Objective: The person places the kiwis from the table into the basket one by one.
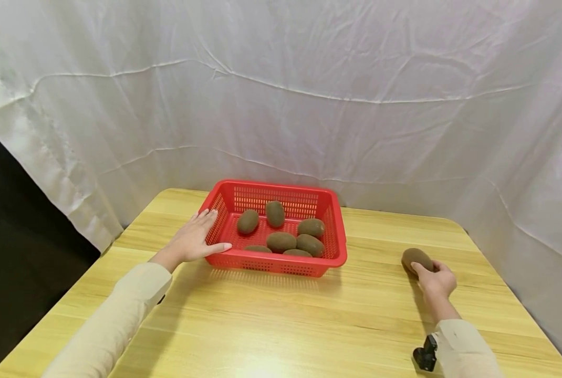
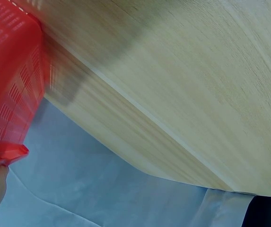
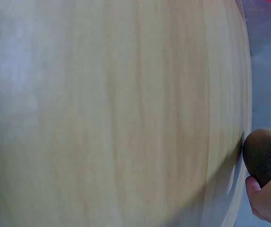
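A brown kiwifruit [image 1: 417, 260] is gripped between the thumb and fingers of my right hand [image 1: 439, 281], over the right part of the table. In the right wrist view the same kiwifruit [image 3: 263, 156] shows at the right edge with the fingertips around it. My left hand [image 1: 193, 239] rests on the left front corner of a red plastic basket [image 1: 273, 260], its fingers extended over the left rim and the thumb on the front rim. Inside the basket lie several kiwifruits [image 1: 281, 242], some partly hidden by the front wall.
The basket stands towards the back of a light wooden table [image 1: 262, 315]. White cloth [image 1: 281, 105] hangs behind the table and at its sides. A black area [image 1: 21, 236] lies past the left edge. A small black device [image 1: 425, 354] is at the right wrist.
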The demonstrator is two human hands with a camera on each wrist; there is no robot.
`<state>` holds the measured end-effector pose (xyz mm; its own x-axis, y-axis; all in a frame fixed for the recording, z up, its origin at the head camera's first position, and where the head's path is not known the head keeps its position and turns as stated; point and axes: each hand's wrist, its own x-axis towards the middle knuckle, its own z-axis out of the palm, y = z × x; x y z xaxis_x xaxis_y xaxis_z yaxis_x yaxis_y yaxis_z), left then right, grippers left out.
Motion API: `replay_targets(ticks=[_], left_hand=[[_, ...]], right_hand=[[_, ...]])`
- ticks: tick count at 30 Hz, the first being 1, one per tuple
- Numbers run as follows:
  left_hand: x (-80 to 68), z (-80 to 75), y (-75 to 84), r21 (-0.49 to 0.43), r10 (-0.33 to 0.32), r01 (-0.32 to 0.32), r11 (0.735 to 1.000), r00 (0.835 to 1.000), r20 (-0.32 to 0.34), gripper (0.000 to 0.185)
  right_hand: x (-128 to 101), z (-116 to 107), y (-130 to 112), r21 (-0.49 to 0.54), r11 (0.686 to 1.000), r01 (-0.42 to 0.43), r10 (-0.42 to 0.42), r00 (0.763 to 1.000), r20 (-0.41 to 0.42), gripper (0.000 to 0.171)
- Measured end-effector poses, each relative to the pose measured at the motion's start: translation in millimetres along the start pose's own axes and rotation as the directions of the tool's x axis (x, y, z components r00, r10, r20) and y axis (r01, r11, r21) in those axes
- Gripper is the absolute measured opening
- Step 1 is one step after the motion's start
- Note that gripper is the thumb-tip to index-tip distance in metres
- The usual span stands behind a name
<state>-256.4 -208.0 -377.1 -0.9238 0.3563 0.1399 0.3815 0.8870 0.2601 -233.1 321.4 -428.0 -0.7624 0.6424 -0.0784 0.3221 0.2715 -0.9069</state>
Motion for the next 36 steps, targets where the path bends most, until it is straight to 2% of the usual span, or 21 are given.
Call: replay_targets(ticks=[8, 16, 30, 36], left_hand=[[-0.2, -0.8, 0.8, -0.003, 0.001, -0.001, 1.0, 1.0, 0.006, 0.096], [0.2, -1.2, 1.4, -0.003, 0.0, 0.0, 1.0, 1.0, 0.01, 0.096], [0.0, -1.2, 0.7, 0.003, 0.002, -0.002, 1.0, 1.0, 0.013, 0.096], [-0.1, -1.3, 1.3, 0.005, 0.003, -0.003, 1.0, 1.0, 0.013, 0.096]], right_hand=[[0, -1, -3, -0.051, 0.997, 0.054, -0.051, 0.996, 0.074, 0.063], [1, -3, -8, -0.064, 0.996, 0.069, -0.06, 0.989, 0.132, 0.065], [-5, 4, -23, -0.04, 0.997, 0.071, -0.065, 0.987, 0.147, 0.063], [-6, 3, -29, -0.037, 0.996, 0.077, -0.069, 0.981, 0.179, 0.065]])
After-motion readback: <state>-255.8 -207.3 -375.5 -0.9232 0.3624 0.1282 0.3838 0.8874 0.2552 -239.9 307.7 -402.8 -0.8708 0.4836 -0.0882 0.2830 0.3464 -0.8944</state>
